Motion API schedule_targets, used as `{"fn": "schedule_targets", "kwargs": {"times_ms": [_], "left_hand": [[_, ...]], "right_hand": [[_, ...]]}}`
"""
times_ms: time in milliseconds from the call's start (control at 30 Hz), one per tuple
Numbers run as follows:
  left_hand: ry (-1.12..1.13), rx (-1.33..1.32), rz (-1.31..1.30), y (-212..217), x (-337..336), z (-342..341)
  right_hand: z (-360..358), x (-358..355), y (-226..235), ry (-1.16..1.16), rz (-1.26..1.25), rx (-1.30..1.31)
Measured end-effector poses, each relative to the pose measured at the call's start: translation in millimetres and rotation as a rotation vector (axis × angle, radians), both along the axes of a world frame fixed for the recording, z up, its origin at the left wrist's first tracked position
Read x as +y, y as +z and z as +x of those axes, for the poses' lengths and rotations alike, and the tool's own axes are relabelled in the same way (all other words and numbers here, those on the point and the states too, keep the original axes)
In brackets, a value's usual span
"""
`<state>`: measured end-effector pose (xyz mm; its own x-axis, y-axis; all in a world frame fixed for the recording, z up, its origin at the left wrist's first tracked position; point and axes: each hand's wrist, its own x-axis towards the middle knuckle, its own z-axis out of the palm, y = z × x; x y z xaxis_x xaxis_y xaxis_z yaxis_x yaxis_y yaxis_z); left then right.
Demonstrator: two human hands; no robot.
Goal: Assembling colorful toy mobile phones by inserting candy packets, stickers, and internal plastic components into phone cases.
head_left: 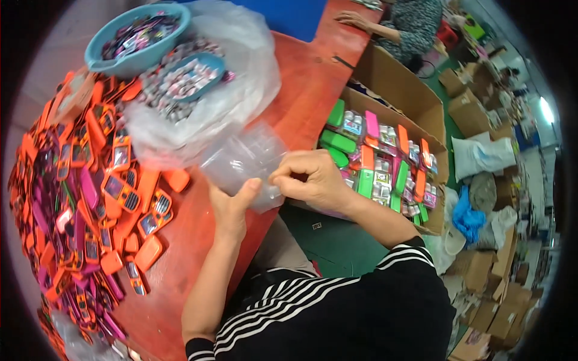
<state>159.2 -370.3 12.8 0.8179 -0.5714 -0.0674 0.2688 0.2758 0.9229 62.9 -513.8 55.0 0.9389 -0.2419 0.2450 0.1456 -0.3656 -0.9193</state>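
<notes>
A small clear plastic bag [244, 159] is held at the desk [301, 90] edge, pinched between the thumb and fingers of the left hand [232, 201] and gripped at its mouth by the closed fingers of the right hand [310, 177]. Orange toy phones [108, 192] are heaped to the left; a cardboard box [391, 102] of packed toys is seen to the right.
</notes>
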Motion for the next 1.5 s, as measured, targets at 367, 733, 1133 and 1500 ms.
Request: {"fn": "schedule_targets", "kwargs": {"times_ms": [367, 733, 1133, 1500], "left_hand": [[-0.017, 0.140, 0.041, -8, 2, 3], [-0.009, 0.073, 0.007, -7, -1, -1], [0.052, 0.090, 0.025, 2, 11, -12], [-0.057, 0.140, 0.014, -4, 27, -14]], "right_hand": [[53, -181, -66, -0.601, -1.567, 0.079], [23, -63, -10, -0.126, -0.443, -0.158], [-11, -17, 9, -0.173, 0.263, 0.202], [27, -94, -54, -0.394, -1.301, 0.001]]}}
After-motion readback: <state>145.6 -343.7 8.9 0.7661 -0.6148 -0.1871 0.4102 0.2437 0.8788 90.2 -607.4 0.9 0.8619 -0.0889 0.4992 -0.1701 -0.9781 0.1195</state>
